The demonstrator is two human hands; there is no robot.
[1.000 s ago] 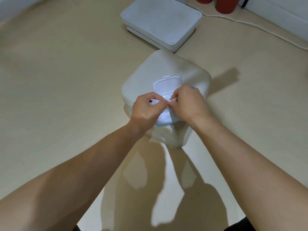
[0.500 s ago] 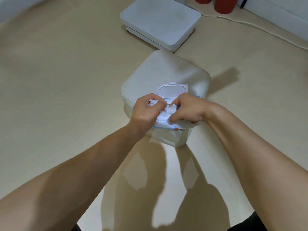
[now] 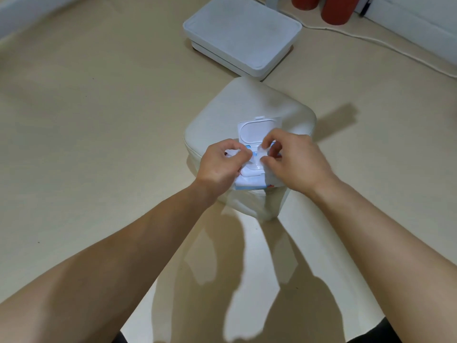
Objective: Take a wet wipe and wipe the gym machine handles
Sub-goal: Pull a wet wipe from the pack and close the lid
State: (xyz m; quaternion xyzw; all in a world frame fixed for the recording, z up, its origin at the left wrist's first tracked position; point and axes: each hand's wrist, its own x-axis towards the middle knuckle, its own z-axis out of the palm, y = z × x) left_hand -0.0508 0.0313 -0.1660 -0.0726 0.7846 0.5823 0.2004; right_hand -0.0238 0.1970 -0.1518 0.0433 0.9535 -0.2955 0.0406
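A white and blue pack of wet wipes (image 3: 249, 183) lies on a cream padded stool (image 3: 249, 107). Its white flip lid (image 3: 257, 129) stands open, hinged toward the far side. My left hand (image 3: 220, 164) grips the pack's left side next to the opening. My right hand (image 3: 294, 159) pinches the tip of a wet wipe (image 3: 261, 151) between thumb and forefinger at the opening. Both hands cover most of the pack. No gym machine handle is in view.
A flat white rectangular box (image 3: 243, 33) sits on the beige floor (image 3: 99, 120) beyond the stool. A white cable (image 3: 371, 39) runs along the far right past red cylinders (image 3: 333, 9) and a white wall base. Open floor stretches to the left.
The lid has swung fully open and lies back. My right hand has shifted from pressing on the pack to pinching a wipe at the opening. My left hand has stayed on the pack.
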